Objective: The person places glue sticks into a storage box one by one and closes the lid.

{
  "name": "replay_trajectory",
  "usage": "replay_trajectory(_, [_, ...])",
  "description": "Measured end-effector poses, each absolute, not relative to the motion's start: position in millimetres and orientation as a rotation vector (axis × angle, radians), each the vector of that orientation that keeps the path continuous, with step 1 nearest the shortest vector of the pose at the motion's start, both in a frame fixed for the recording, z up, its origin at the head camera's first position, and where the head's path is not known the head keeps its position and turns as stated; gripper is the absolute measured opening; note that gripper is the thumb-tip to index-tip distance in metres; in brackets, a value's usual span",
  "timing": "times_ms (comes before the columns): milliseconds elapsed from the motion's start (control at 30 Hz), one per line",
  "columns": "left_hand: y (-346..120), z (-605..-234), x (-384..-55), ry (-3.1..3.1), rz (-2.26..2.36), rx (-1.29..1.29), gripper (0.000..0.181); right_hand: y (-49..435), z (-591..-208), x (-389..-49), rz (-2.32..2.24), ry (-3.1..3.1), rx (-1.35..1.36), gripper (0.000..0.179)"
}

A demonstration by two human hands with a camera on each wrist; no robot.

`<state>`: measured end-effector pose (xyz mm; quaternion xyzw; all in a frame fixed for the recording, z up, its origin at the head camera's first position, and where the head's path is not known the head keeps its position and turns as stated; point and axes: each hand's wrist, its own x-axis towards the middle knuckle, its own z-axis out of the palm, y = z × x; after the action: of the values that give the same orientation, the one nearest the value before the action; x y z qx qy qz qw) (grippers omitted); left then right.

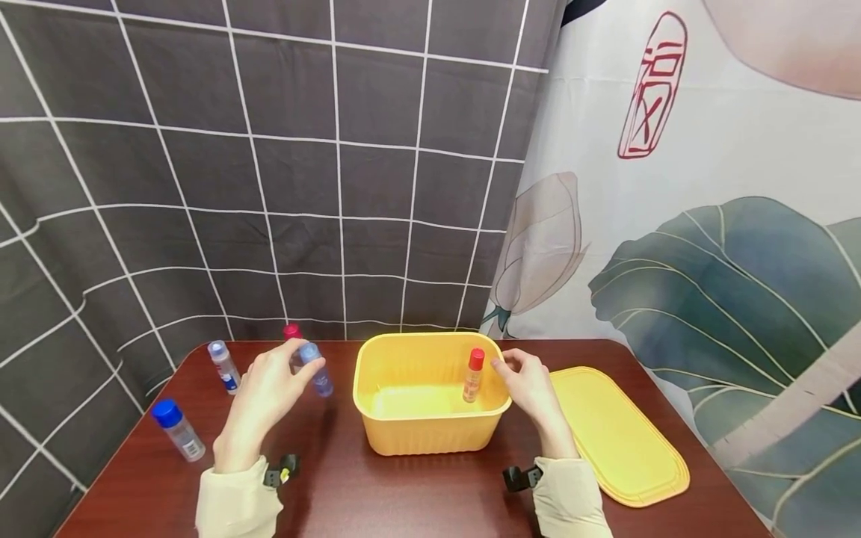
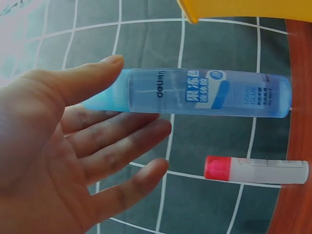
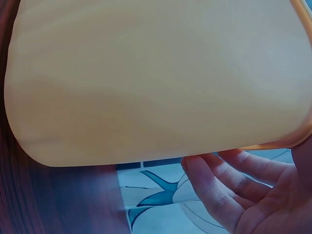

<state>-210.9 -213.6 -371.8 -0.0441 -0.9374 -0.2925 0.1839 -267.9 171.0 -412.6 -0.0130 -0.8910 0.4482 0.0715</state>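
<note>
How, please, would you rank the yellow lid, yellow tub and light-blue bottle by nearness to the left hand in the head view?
1. Light-blue bottle: pinched in the left hand.
2. Yellow tub: right of it.
3. Yellow lid: right of the tub.

The yellow tub (image 1: 432, 437) was smooth plastic, the surface (image 1: 403, 501) shiny wood, the curtain (image 1: 289, 82) at eleven o'clock dull cloth.

The blue bottle (image 2: 209, 92) is cap-up beside the yellow bin (image 1: 437, 436).
</note>
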Motion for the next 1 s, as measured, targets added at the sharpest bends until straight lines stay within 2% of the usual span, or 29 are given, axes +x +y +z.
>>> replay_trajectory(500, [-212, -348, -199, -2.472, -0.801, -0.166, 0.042, 172, -411, -268, 1.344, -2.682, -0.044, 0.030])
replay_trajectory(1000, [-192, -300, -214, -2.557, -0.764, -0.386, 0.041, 172, -411, -269, 1.385, -2.677, -0.049, 0.031])
